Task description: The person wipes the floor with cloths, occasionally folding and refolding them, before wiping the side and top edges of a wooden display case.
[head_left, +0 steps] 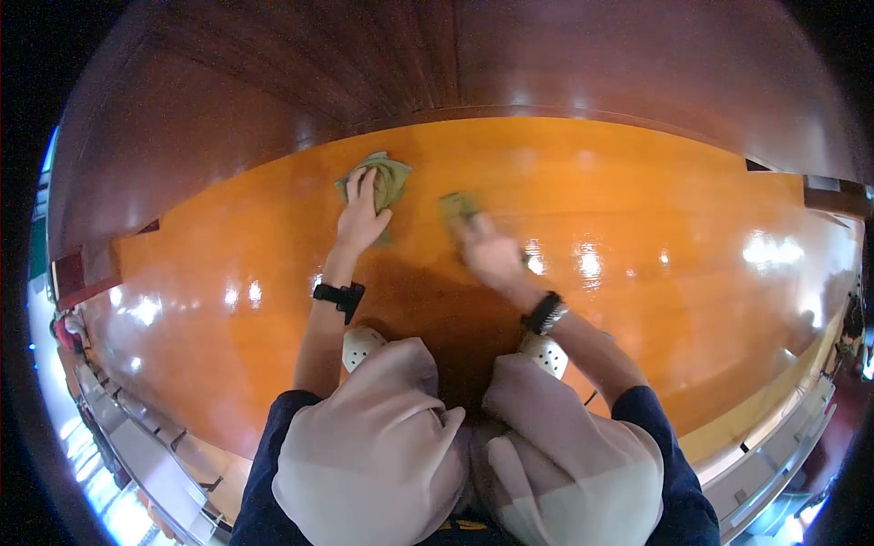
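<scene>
On the glossy orange-brown wooden floor, my left hand (pixel 362 220) presses a crumpled green cloth (pixel 391 182), its fingers bent over the fabric. To its right, my right hand (pixel 492 250) is smeared by motion. A smaller green cloth (pixel 457 206) shows at its fingertips, also on the floor; how the fingers close around it is blurred. A gap of bare floor separates the two cloths. Both forearms reach forward past my knees, with a black band on each wrist.
A dark wooden panel (pixel 564 64) rises along the floor's far edge. My light-coloured shoes (pixel 362 348) and bent knees (pixel 373 437) are close below my arms. Grey tables or benches (pixel 137 450) line the lower left, and similar furniture (pixel 774 455) the lower right. Lights reflect on the floor.
</scene>
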{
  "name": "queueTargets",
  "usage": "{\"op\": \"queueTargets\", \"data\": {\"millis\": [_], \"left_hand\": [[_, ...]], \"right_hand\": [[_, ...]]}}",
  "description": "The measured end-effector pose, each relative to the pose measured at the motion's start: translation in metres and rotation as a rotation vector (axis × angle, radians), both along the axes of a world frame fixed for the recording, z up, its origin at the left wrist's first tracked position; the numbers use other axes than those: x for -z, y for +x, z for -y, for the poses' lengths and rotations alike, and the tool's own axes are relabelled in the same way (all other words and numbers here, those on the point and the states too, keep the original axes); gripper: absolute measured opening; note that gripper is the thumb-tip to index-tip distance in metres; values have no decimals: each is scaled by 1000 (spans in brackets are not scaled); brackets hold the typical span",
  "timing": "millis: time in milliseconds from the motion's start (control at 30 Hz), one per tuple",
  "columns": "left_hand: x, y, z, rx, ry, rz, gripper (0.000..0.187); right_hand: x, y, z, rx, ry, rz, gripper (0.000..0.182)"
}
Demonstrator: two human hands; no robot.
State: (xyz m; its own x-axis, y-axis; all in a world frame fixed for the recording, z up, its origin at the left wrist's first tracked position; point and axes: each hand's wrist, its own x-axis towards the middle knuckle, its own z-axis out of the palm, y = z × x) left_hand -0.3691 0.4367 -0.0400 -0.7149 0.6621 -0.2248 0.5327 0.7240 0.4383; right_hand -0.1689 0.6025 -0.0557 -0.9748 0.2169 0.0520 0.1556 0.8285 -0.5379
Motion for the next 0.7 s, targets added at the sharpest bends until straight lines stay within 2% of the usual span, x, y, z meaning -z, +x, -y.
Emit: {"op": "queueTargets", "data": {"millis": [33, 100, 200, 233, 367, 433, 500, 533, 567, 600, 633, 667, 700], "left_hand": [[-2, 3, -2, 11, 8, 7, 73], [-10, 1, -5, -18, -23, 40, 72], [-7, 0, -4, -13, -27, 29, 71], [-7, 0, -3, -9, -27, 31, 71], [-3, -3, 0, -8, 16, 53, 71], [0, -5, 0, 4, 30, 54, 71], [1, -4, 1, 20, 43, 25, 71], [0, -4, 1, 34, 47, 28, 71], [-3, -3, 1, 18, 42, 45, 71], [-3, -5, -1, -2, 37, 62, 71], [-3, -7, -2, 2, 41, 65, 71], [-3, -9, -1, 14, 45, 59, 72], [-1, -10, 2, 25, 46, 56, 72]], "right_hand": [[0, -5, 16, -127, -37, -74, 46], [-11, -21, 33, -313, 178, -20, 40], [-14, -45, 17, -294, 304, -132, 33], [-18, -54, 7, -235, 264, -111, 27], [-8, -87, -63, 31, 353, -8, 25], [-4, -85, -113, 222, 378, 185, 39], [-8, -58, -166, 423, 404, 289, 38], [-2, -41, -194, 612, 331, 264, 40], [-25, -15, -210, 633, 345, 282, 44], [3, 14, -246, 695, 379, 218, 47], [23, 40, -281, 964, 69, 258, 49], [28, 70, -297, 995, 215, 201, 52], [-3, 89, -291, 957, 425, 338, 54]]}}
